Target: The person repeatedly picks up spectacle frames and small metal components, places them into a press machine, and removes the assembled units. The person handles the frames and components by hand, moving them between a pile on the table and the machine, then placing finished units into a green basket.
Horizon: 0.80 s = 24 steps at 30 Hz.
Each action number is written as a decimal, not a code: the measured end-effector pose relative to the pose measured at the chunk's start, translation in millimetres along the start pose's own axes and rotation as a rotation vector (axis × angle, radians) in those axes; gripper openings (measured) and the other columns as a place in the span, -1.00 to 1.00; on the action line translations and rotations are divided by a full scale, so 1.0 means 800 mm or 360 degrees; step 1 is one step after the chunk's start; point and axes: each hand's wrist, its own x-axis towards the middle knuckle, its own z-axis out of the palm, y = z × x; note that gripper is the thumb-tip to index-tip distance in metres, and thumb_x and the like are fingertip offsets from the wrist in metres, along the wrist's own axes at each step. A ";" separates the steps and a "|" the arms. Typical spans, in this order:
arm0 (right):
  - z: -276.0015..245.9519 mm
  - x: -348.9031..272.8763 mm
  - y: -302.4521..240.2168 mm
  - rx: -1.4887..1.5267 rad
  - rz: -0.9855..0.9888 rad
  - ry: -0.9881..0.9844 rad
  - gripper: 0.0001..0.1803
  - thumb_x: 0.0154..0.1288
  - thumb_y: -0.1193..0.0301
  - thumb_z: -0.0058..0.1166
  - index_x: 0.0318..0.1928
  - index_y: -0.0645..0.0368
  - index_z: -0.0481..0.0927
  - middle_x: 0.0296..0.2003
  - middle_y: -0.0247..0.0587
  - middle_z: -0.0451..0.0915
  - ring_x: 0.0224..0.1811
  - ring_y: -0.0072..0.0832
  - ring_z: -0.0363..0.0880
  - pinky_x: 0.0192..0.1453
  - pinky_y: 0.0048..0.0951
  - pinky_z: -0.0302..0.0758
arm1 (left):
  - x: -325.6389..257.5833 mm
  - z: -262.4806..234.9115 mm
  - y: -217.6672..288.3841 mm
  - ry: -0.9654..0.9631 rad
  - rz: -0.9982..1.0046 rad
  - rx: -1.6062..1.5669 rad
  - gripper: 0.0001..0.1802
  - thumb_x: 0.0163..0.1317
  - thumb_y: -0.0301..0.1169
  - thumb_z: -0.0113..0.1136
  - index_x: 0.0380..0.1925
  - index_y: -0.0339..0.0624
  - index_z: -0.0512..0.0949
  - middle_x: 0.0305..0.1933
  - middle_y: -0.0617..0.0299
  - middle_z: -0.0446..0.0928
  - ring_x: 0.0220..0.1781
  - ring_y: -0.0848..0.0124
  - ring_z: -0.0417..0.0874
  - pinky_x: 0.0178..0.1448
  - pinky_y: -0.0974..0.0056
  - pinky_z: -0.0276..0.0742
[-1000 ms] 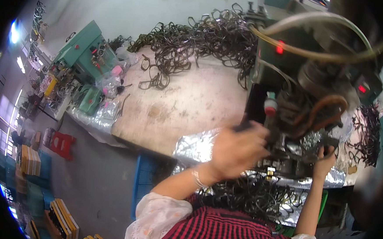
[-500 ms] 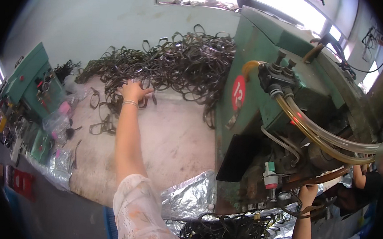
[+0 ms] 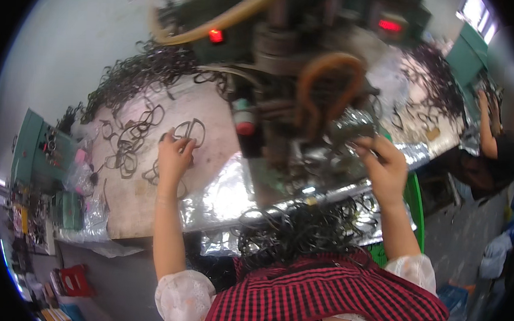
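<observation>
My left hand (image 3: pixel 175 154) is over the pale tabletop, its fingers closed on a dark glasses frame (image 3: pixel 197 132) with two open rims. Beside it lie several loose dark glasses frames (image 3: pixel 129 147). My right hand (image 3: pixel 384 162) is at the right of the green machine's working area, thumb and fingers pinched together. Whatever they hold is blurred and too small to make out. The machine (image 3: pixel 275 50), with hoses and red lights, stands between and beyond my hands, smeared by motion.
A big heap of dark frames (image 3: pixel 139 68) lies along the wall; another heap (image 3: pixel 435 77) is at far right. Dark frames (image 3: pixel 294 227) fill the space before my apron, beside shiny foil (image 3: pixel 226 188) and a green basket rim (image 3: pixel 416 214). A co-worker (image 3: pixel 485 139) is at right.
My view has swung right toward the machine. My left hand has drawn back from the heap with a glasses frame, and loose frames now lie nearer. My right hand shows at the machine.
</observation>
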 end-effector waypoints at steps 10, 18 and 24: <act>0.066 0.015 0.003 0.0993 0.0212 0.0045 -0.60 0.17 0.59 0.16 0.05 0.36 0.50 -0.19 -0.18 0.67 -0.09 -0.52 0.62 0.04 -0.52 0.50 | -0.058 -0.064 0.201 0.0598 -0.0662 -0.1891 -0.78 0.31 -0.53 0.13 -0.06 -0.35 0.44 -0.22 0.06 0.58 -0.23 0.37 0.66 -0.19 0.33 0.65; 0.066 0.018 -0.040 0.1467 0.0471 -0.0046 -0.55 0.21 0.61 0.10 0.13 0.38 0.41 -0.24 -0.22 0.64 -0.14 -0.58 0.61 0.01 -0.59 0.48 | 0.030 -0.134 0.275 0.0731 0.0119 -0.1910 -0.80 0.32 -0.61 0.03 -0.06 -0.37 0.40 -0.10 0.00 0.55 -0.07 0.23 0.64 0.06 0.15 0.62; 0.001 -0.012 -0.008 0.0570 -0.0148 -0.0253 -0.53 0.16 0.47 0.15 0.14 0.17 0.53 -0.01 -0.12 0.63 0.09 -0.34 0.57 0.22 -0.33 0.43 | -0.035 -0.143 0.310 0.0312 0.0138 -0.1885 -0.79 0.21 -0.68 0.12 -0.15 -0.37 0.45 -0.18 -0.03 0.62 -0.12 0.22 0.68 0.06 0.13 0.63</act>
